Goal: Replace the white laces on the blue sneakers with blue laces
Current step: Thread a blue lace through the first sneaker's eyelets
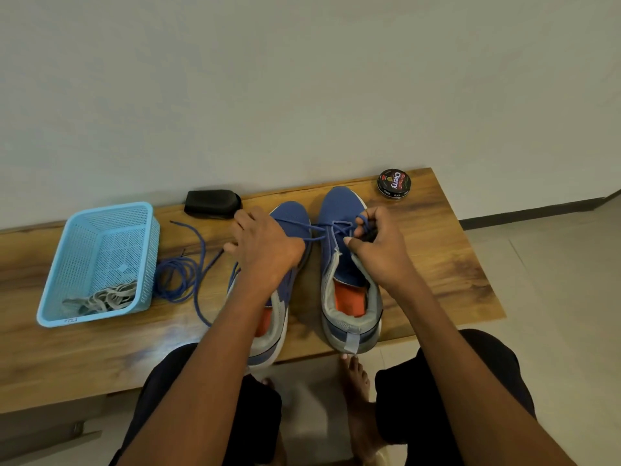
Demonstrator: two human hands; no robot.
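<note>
on bench, sneakers toes wallward

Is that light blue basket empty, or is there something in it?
Not empty. A tangle of whitish laces lies in the near corner of the basket.

Polish tin and black brush on bench.

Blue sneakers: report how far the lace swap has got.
Done: the white laces lie in the basket. In hand: the left hand and right hand pull a blue lace through the right sneaker, laced only near the toe. Left: the rest of its eyelets, then the left sneaker, whose spare blue lace lies on the bench.
</note>
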